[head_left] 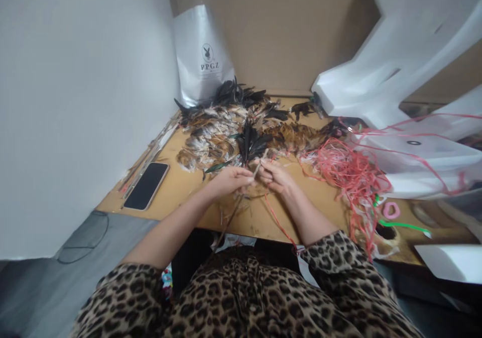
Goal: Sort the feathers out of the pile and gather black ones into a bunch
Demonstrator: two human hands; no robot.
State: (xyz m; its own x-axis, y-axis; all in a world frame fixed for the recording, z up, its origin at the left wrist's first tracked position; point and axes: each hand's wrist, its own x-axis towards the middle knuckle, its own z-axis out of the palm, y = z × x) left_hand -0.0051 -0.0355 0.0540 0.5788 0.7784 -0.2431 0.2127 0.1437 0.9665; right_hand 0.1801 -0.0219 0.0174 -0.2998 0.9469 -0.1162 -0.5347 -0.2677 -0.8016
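Observation:
My left hand (235, 180) and my right hand (276, 176) meet over the near part of the table, fingers pinched. Between their fingertips runs a thin pale strip (256, 169); its kind is too blurred to tell. Just beyond the fingers, black feathers (249, 142) fan out upright. From under my left hand a thin brown cord-like strand (228, 221) hangs toward my lap. A red string (277, 216) trails from near my right hand over the table's front edge.
Brown and white feathers (211, 137) lie heaped behind my hands, before a silver bag (203, 57). A phone (146, 186) rests at left. At right are a tangle of red string (346, 167), a pink ring (390, 210) and white plastic pieces (376, 72). A white wall (83, 102) bounds the left.

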